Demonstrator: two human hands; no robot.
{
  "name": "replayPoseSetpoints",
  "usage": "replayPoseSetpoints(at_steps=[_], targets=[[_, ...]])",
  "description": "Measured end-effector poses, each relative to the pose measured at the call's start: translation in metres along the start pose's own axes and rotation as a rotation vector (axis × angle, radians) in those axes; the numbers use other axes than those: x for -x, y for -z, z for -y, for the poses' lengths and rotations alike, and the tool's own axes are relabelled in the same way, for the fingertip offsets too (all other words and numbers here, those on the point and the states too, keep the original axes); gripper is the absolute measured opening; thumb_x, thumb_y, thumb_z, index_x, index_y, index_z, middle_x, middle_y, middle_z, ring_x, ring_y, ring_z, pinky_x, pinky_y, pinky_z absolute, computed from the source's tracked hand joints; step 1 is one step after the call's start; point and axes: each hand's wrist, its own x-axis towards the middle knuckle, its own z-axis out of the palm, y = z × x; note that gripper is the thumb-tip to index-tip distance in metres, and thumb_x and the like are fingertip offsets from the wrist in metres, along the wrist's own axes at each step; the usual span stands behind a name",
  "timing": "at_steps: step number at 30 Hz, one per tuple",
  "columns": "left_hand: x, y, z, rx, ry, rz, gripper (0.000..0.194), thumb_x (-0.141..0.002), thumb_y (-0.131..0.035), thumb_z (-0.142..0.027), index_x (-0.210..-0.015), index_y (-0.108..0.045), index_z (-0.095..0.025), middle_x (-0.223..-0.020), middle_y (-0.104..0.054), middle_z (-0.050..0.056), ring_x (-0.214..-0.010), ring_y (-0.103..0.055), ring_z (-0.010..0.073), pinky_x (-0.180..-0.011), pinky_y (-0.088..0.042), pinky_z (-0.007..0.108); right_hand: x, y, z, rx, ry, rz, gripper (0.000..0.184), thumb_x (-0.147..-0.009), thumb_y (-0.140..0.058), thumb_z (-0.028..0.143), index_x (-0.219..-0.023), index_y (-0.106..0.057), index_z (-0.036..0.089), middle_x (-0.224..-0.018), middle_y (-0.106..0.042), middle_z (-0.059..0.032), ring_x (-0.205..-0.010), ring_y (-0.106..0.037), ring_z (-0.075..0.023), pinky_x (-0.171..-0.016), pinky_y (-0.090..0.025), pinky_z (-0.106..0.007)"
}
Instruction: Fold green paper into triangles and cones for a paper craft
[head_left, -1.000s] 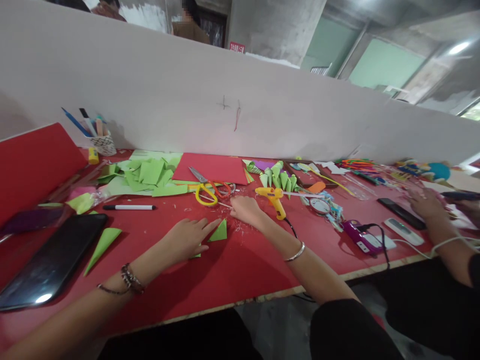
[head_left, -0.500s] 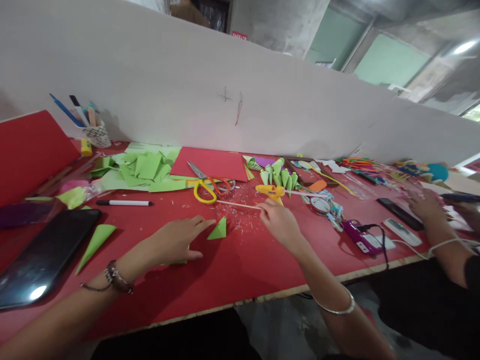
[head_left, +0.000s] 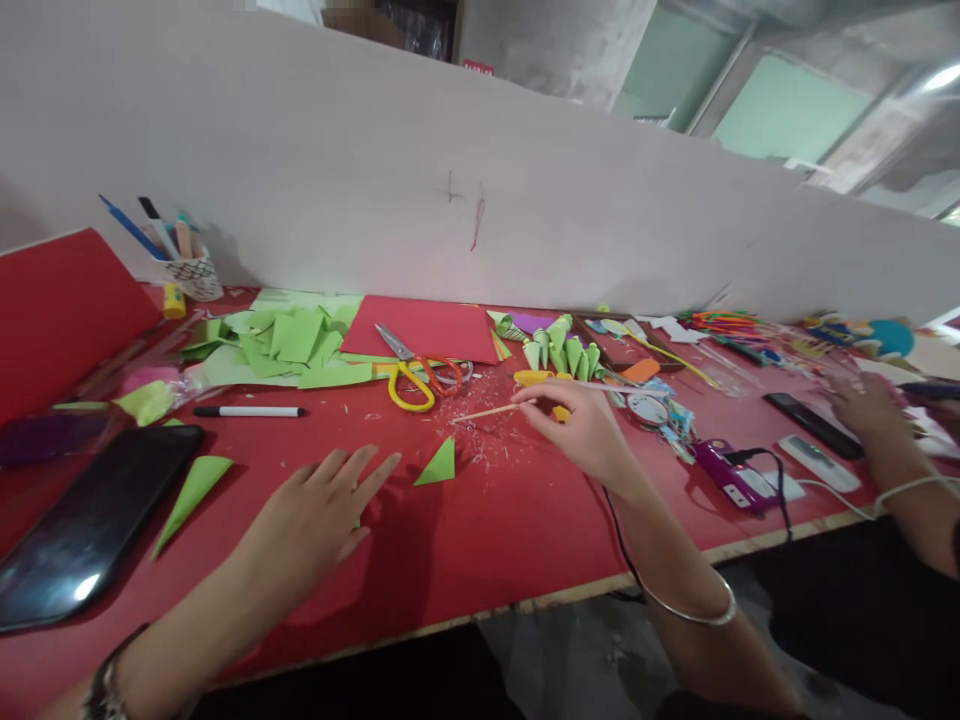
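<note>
My right hand pinches one end of a thin wooden stick, which points left over the paper scraps. Behind that hand lies a yellow glue gun, partly hidden by my fingers. My left hand hovers palm down over the red tabletop, fingers apart. A sliver of green shows beneath it, mostly hidden. A small green paper triangle lies between my hands. Scissors with yellow and orange handles rest just beyond the stick.
Green paper pieces and rolled green cones lie at the back. At left are a black phone, a green cone and a marker. A purple power strip and another person's hand are at right.
My left hand has drawn back left and toward me, away from the green triangle. My right hand has lifted and turned slightly, keeping the stick, whose tip shifted right.
</note>
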Motion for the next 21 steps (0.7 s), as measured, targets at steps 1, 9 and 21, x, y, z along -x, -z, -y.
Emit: replayPoseSetpoints(at_steps=[1,9,21], targets=[[0.003,0.002,-0.001,-0.023,0.035,0.026,0.059,-0.076,-0.053,-0.019,-0.132,-0.035,-0.022,-0.122,-0.052,0.012,-0.106,-0.051,0.0313,-0.084,-0.041,0.046,-0.001,-0.002,0.001,-0.020,0.011,0.009,0.016,-0.078,-0.050,0.022,-0.081,-0.065,0.019,-0.076,-0.065,-0.0011,-0.068,-0.058,-0.0116,-0.064,-0.043,-0.024],[-0.004,-0.012,0.005,0.078,-0.126,0.119,0.039,-0.083,-0.038,-0.013,-0.118,-0.052,-0.022,-0.104,-0.062,0.010,-0.090,-0.060,0.0262,-0.076,-0.045,0.041,0.013,0.011,0.025,0.037,0.018,-0.119,0.014,-0.079,-0.050,0.023,-0.081,-0.063,0.020,-0.075,-0.065,-0.0010,-0.068,-0.059,-0.0123,-0.067,-0.045,-0.026],[-0.016,-0.011,0.012,0.160,-0.120,-0.348,0.030,-0.085,-0.040,-0.026,-0.112,-0.052,-0.020,-0.114,-0.056,0.009,-0.110,-0.046,0.0265,-0.092,-0.035,0.044,0.055,-0.049,-0.031,-0.378,-0.307,0.183,0.008,-0.076,-0.052,0.022,-0.074,-0.055,0.015,-0.069,-0.062,-0.0013,-0.065,-0.060,-0.0120,-0.063,-0.047,-0.024]])
